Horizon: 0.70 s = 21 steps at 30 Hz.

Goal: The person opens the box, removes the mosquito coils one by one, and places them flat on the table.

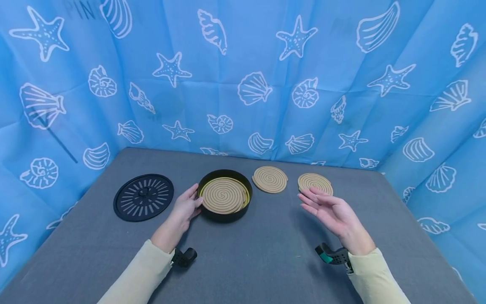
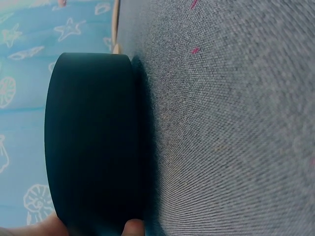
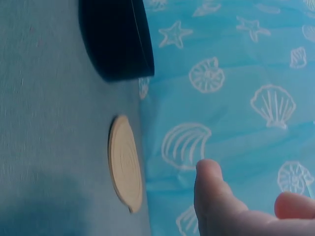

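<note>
A black round mosquito coil tin [image 1: 226, 217] with a yellow inner ring stands mid-table, a tan spiral mosquito coil [image 1: 223, 195] lying inside. My left hand [image 1: 183, 210] grips the tin's left side. The left wrist view shows the tin's dark outer wall [image 2: 93, 137], with bits of the fingers at its lower end. My right hand [image 1: 334, 214] is held over the table with its fingers loosely extended and nothing in them. Just beyond its fingertips lies a mosquito coil [image 1: 315, 182], and another coil [image 1: 270, 179] lies between that one and the tin.
A black slotted lid [image 1: 143, 197] with a central knob lies on the grey cloth-covered table [image 1: 250, 261], left of the tin. Behind and along the sides hangs a blue curtain [image 1: 235, 50] with white shells and starfish. Each wrist wears a black strap mount.
</note>
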### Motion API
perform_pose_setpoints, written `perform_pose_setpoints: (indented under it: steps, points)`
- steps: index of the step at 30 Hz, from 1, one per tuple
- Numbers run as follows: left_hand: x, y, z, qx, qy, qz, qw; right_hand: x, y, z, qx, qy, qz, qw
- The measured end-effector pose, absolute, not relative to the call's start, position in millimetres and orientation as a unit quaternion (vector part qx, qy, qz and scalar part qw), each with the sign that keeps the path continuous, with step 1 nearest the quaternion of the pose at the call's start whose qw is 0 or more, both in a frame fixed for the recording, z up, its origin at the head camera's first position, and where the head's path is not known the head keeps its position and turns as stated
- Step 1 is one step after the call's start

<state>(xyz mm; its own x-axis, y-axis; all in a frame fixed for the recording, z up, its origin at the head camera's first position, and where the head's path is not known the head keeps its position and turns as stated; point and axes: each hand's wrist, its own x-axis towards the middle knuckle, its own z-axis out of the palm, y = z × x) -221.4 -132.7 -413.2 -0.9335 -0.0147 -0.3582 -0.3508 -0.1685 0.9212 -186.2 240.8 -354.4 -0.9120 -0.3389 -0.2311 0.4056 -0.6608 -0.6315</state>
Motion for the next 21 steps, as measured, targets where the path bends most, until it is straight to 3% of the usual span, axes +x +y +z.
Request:
perform_pose_setpoints:
  steps: [21]
  points:
    - [-221, -135, -413, -0.146, 0.635, 0.749, 0.118, -204, 167, -358, 0.012, 0.331, -0.900, 0.285]
